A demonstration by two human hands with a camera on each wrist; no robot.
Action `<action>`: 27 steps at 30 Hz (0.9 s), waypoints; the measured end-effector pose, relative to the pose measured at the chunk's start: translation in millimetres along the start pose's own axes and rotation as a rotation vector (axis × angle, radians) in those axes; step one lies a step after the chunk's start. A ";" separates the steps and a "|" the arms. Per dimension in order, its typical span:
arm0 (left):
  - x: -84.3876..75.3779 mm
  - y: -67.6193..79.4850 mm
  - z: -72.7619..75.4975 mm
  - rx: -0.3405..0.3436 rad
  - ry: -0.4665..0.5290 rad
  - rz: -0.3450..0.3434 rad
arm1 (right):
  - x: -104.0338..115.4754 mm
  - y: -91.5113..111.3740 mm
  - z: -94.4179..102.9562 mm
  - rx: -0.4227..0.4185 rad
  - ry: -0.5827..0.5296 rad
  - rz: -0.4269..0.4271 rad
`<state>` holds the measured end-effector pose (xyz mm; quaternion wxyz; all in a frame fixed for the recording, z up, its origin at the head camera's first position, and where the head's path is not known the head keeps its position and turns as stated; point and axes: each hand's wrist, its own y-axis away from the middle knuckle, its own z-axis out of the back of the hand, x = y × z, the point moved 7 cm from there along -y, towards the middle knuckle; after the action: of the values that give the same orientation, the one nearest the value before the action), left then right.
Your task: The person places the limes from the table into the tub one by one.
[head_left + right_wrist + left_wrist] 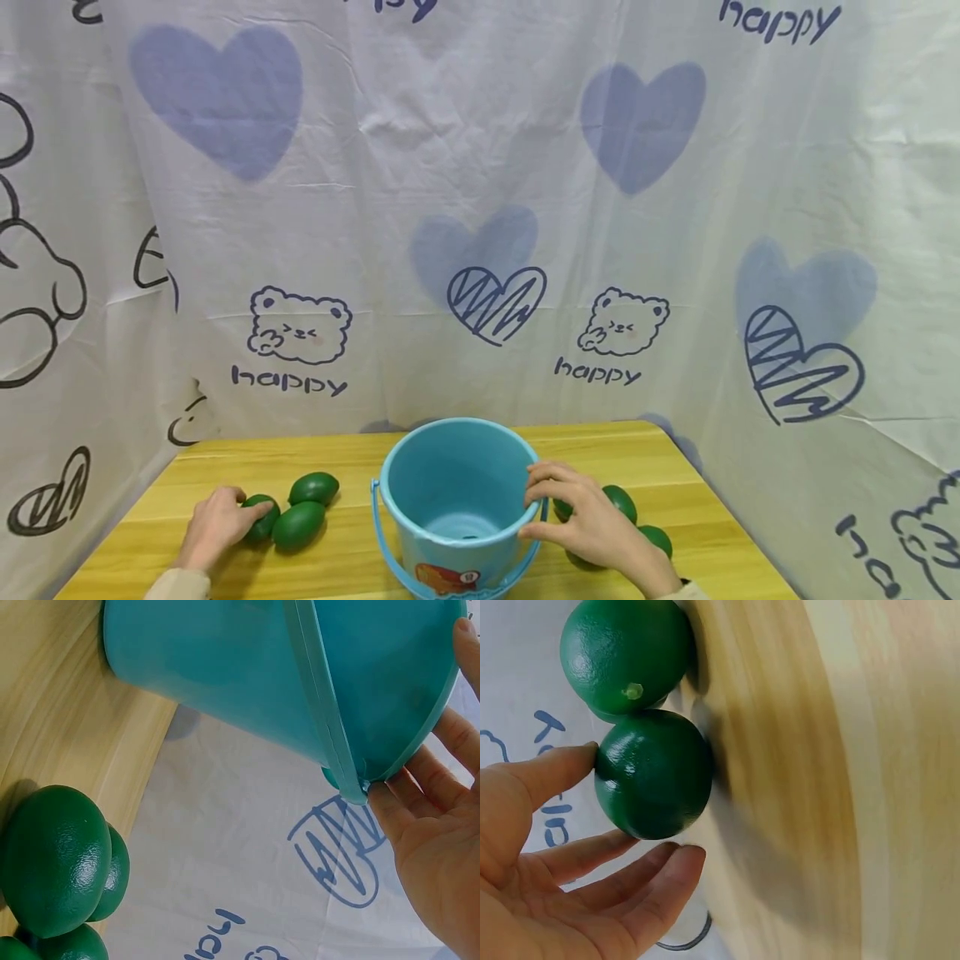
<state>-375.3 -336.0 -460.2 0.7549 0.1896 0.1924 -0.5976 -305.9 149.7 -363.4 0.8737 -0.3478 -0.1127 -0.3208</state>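
Note:
A light blue bucket (pixel 423 546) stands upright at the middle of the table's near part, its handle (pixel 381 533) hanging down in front. Inside, only its bare bottom shows. My right hand (pixel 592 521) holds the right side of the rim, with thumb and fingers spread along it. On the left, my left hand (pixel 213 527) pinches the leftmost green lime (pixel 656 776) between thumb and fingertips. Two more limes lie against its right side, one nearer (pixel 298 527) and one farther (pixel 313 487). Several limes (pixel 619 502) sit right of the bucket, partly hidden by my right hand.
The wooden table (pixel 360 467) has its far edge just behind the bucket. White cloth (pixel 390 350) printed with hearts, bears and "happy" hangs behind and along both sides.

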 end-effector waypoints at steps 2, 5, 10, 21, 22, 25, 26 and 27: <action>2.4 -1.0 -1.2 0.008 0.025 -0.001 | -0.8 0.6 -0.1 0.002 -0.001 -0.006; 6.7 -2.5 -3.3 0.020 0.064 0.023 | -0.3 0.5 -0.2 0.004 -0.006 -0.006; 13.0 -6.1 -11.2 0.061 0.228 0.113 | 1.3 0.4 0.6 0.000 -0.010 0.005; 25.4 -14.3 -23.5 0.097 0.528 0.219 | -0.7 1.4 -0.5 0.004 -0.007 -0.008; 26.4 -14.8 -24.1 0.101 0.550 0.224 | -0.9 1.4 -0.5 0.005 -0.008 -0.011; 27.2 -15.6 -25.1 0.123 0.620 0.225 | -0.9 1.2 -0.2 0.006 -0.012 -0.018; 27.7 -15.6 -25.5 0.130 0.639 0.226 | -0.8 1.2 -0.1 0.006 -0.011 -0.020; 28.0 -15.5 -25.9 0.141 0.655 0.224 | -0.7 1.2 0.1 0.006 -0.009 -0.022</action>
<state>-386.2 -349.1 -497.7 0.6993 0.4427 0.3605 -0.4303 -305.7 150.8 -364.3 0.8706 -0.3454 -0.1214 -0.3285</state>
